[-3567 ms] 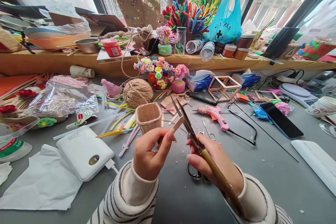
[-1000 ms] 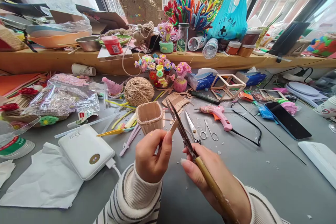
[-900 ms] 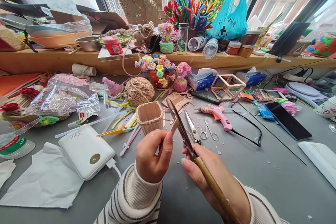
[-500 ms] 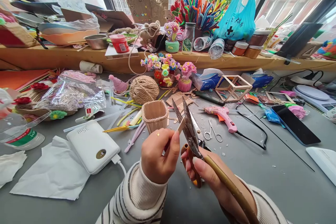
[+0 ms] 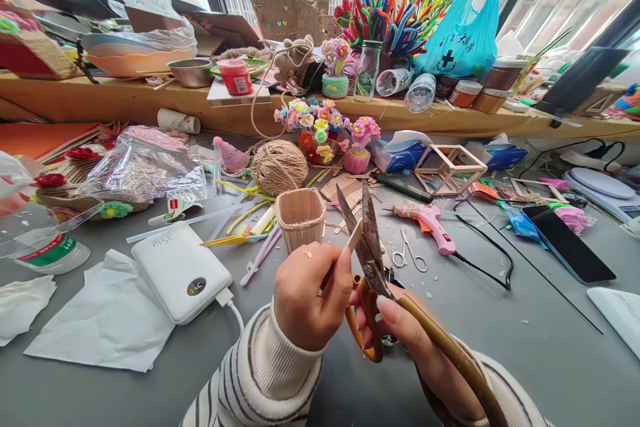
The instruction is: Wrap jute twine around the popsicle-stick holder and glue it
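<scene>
Left hand: we see our left hand (image 5: 310, 293) pinched shut on a wooden craft stick (image 5: 354, 237), thumb and fingertips gripping its lower end, the upper end tilted up and to the right.
Right hand: our right hand (image 5: 405, 333) is wrapped around the orange handles of the large scissors (image 5: 367, 240); a long brown handle runs back over the wrist.
Blades: we read them as partly apart, with the stick's tip lying between them or against the near blade; which of the two we cannot tell.
Step in hand: we judge this to be trimming the stick's end.
Next move calls for: a steady pinch on the stick and the cut line seated deep between the blades before they come together.
Stick cup: a small cup built of sticks (image 5: 301, 217) stands upright just beyond our left hand on the grey table (image 5: 525, 347); it appears empty inside.
Twine ball: a ball of twine (image 5: 279, 167) lies behind the cup.
Small pots: two pots of pipe-cleaner flowers (image 5: 314, 130) stand further back.
Glass jar: a jar (image 5: 367, 71) on the wooden shelf (image 5: 100, 103) holds contents we cannot identify.
Loose tools: small scissors (image 5: 409, 255) and a pink glue gun (image 5: 430, 223) lie right of the blades.
</scene>
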Demonstrator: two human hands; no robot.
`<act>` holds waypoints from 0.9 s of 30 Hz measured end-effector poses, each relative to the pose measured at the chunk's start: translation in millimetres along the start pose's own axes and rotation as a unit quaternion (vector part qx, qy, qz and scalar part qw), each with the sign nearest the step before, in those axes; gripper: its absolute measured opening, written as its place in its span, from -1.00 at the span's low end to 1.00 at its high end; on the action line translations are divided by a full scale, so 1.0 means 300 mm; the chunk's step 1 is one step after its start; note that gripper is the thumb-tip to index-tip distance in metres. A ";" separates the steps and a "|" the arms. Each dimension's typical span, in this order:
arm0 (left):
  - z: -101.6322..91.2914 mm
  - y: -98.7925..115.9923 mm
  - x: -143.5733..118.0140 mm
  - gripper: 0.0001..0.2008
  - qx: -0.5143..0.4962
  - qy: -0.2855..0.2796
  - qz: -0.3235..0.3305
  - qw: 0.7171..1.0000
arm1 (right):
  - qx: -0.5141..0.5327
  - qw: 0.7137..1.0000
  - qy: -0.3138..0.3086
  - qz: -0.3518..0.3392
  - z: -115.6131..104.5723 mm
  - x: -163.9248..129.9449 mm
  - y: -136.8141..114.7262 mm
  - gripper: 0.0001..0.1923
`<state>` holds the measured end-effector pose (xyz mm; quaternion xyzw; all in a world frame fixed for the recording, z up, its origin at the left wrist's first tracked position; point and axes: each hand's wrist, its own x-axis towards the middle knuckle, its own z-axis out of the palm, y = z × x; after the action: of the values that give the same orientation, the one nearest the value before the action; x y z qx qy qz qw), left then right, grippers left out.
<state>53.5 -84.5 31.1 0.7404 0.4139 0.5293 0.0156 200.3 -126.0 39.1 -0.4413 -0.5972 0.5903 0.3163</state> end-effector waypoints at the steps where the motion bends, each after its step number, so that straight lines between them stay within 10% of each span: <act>1: 0.000 0.001 0.000 -0.81 -0.002 0.000 0.000 1.000 | 0.000 1.000 0.003 0.002 0.000 0.001 0.001 -0.58; 27: -0.019 0.032 0.002 -0.78 -0.019 -0.007 -0.019 1.000 | -0.040 0.996 0.048 -0.057 0.014 0.030 0.040 -0.56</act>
<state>54.8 -92.8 38.6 0.7358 0.4172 0.5318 0.0427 194.5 -120.6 25.6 -0.4463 -0.6292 0.5250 0.3596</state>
